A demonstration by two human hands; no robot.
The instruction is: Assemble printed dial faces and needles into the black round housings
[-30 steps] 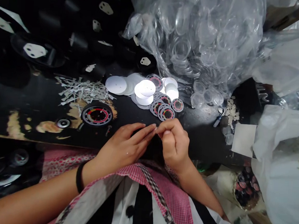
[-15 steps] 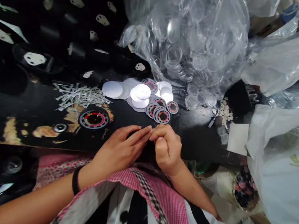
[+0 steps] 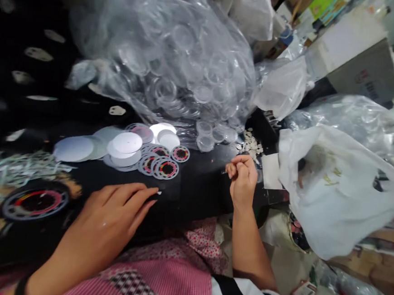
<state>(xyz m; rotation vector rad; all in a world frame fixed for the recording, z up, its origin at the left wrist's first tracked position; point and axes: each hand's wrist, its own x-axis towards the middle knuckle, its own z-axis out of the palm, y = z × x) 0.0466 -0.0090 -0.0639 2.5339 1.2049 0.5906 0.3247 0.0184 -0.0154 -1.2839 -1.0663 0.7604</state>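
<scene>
In the head view, the left hand (image 3: pixel 107 220) has its grip narrowed on a small white piece (image 3: pixel 159 193), printed dials (image 3: pixel 166 168) beyond it on the desk (image 3: pixel 200 188). The right hand's (image 3: pixel 244 180) grip is curled near pale flat parts (image 3: pixel 252 143); its contents I cannot tell.

Printed dials (image 3: pixel 167 168), bagged clear discs (image 3: pixel 203 93) and a cluttered black worktable (image 3: pixel 200 186) mark this as a workshop.

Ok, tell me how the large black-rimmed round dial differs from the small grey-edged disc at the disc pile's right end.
The large black-rimmed round dial looks much wider than the small grey-edged disc. The dial has a thick black rim; the disc looks flat. Both are round, with red markings around a dark centre.
</scene>
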